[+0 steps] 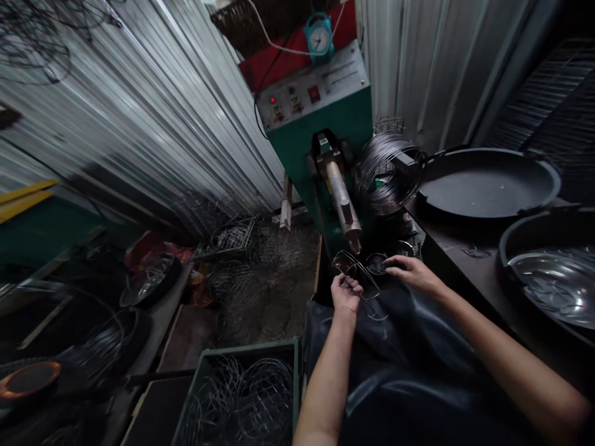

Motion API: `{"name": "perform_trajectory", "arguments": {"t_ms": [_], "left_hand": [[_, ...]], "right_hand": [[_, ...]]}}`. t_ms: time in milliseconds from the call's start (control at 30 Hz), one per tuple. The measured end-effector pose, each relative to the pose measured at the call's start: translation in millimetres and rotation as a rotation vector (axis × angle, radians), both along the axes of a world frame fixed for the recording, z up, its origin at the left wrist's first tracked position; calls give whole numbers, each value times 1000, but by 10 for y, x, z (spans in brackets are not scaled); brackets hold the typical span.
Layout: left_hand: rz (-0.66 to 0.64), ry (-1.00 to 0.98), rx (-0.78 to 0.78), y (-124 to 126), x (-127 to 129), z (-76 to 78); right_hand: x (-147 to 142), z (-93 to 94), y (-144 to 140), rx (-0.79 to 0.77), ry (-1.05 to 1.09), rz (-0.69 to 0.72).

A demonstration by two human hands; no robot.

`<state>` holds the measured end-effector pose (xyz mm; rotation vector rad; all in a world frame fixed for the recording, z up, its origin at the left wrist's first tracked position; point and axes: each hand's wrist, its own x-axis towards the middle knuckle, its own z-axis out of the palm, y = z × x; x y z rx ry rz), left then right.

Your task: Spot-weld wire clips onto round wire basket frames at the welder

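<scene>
My left hand is closed around thin wire rings that stick out over a dark apron on my lap. Just right of it, my right hand reaches into a small round dish of tiny parts, fingertips pinched at its rim. Directly above both hands hangs the metal arm of a green welding machine. A coil of wire stands right of that arm.
A black round tray and a steel bowl sit on the bench at right. A green crate of wire baskets stands lower left, with more wire frames piled on the floor. Corrugated metal walls stand behind.
</scene>
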<state>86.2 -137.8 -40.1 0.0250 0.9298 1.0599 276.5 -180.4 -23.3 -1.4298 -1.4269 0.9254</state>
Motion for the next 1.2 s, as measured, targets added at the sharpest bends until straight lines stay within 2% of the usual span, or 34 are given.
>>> {"name": "perform_trajectory", "arguments": {"t_ms": [133,233,433,533,633,867,1033,1200], "left_hand": [[40,-100,-31,-40,52,1],[85,-73,3,-60,97,10],[148,-47,24,-104,152,22],[219,-45,67,-117,183,44],[278,-59,84,-123,202,62],[218,-31,56,-174,181,61],[242,-83,39,-181,200,82],[257,-135,56,-187,226,71]], "right_hand": [[-177,-233,-330,27,-1,-90],[-334,-333,-478,149,-99,-142],[-435,-423,-454,356,-465,-207],[-485,-461,-424,399,-643,-239],[-550,-492,-432,416,-716,-215],[-455,-418,-434,400,-544,-168],[-410,-365,-418,343,-346,-145],[-447,-311,-421,293,-263,-180]]}}
